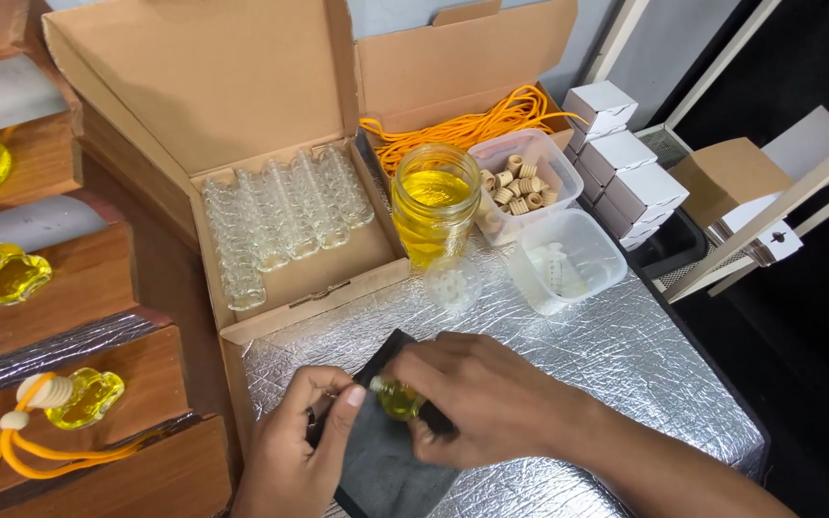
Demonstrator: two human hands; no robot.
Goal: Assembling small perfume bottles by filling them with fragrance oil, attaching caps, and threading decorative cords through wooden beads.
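A small glass bottle [397,398] filled with yellow liquid sits between both hands, low in the middle of the view. My right hand [486,393] grips it from the right, fingers wrapped over it. My left hand [301,441] holds a dark grey cloth [386,460] against the bottle from the left. The cloth spreads under both hands on the silver foil table cover [626,355]. Most of the bottle is hidden by my fingers.
An open cardboard box [280,240] holds rows of empty small glass bottles. Behind stand a jar of yellow liquid [434,201], a tub of wooden caps [520,182], a tub of plastic stoppers [568,259], orange cords [462,129] and white boxes [626,173]. Filled bottles [83,398] rest on wooden steps at left.
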